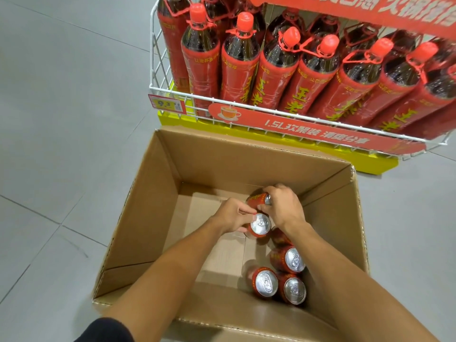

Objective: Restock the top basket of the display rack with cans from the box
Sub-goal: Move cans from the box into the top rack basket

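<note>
1. Reaching down into an open cardboard box [145, 208] on the grey tiled floor [61, 95], the left hand [232, 214] curls its fingers round an upright red can [260, 227] with its silver top facing up. A full wrap round the can's side, not a pinch at the rim, looks the safer hold.
2. Just to the right, the right hand [283, 206] wraps over a second can [257, 199], which is tipped onto its side near the far wall of the box. The two held cans sit very close together, so lifting them slightly apart would likely avoid a knock.
3. Nearer the person and further right, three spare cans [265, 281] stand upright on the box bottom, and another shows partly under the right forearm. Raising both arms straight up should keep the forearms clear of them.
4. Above and to the right, a white wire basket [170, 91] holds large red bottles [238, 58]. It appears to be a lower tier. The top basket is out of view, so the cans probably have to travel higher, past the red sign [357, 11] at the upper edge.
</note>
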The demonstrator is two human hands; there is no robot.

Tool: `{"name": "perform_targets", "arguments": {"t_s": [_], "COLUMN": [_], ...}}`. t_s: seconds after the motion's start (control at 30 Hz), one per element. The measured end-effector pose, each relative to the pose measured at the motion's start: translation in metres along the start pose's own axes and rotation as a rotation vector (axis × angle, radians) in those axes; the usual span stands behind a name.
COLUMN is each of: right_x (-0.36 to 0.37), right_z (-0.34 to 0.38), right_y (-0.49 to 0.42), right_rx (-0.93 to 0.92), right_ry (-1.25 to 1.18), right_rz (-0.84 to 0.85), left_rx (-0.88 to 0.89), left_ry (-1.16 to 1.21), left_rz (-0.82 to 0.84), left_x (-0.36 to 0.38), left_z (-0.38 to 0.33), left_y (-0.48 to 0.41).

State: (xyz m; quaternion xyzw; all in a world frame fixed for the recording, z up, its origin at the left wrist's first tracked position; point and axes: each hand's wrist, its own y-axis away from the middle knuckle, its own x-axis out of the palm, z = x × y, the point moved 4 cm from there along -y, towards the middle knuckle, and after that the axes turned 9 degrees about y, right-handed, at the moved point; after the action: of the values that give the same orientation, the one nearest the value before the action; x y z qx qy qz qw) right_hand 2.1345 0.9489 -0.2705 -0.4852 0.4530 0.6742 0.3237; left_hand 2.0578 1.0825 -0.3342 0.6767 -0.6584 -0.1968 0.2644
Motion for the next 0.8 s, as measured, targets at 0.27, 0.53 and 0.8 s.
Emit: {"name": "perform_targets", "arguments": {"t_s": [0.27, 0.53, 0.8], "right_x": [0.003, 0.009, 0.022], "right_z": [-0.001, 0.025, 0.042], "right_y": [0.002, 0.006, 0.009], "right_rx": [0.002, -0.028, -0.07], "right_ry": [-0.02, -0.03, -0.056], "right_rz": [-0.022, -0.007, -0.042], "left_rx": [0.118, 0.224, 0.305], "left_ry": [-0.17, -0.422, -0.572], "left_rz": [-0.071, -0.151, -0.053], "left_x": [-0.027, -0.065, -0.074], "left_z": [-0.007, -0.029, -0.024], "left_y": [0.004, 0.012, 0.027]}}
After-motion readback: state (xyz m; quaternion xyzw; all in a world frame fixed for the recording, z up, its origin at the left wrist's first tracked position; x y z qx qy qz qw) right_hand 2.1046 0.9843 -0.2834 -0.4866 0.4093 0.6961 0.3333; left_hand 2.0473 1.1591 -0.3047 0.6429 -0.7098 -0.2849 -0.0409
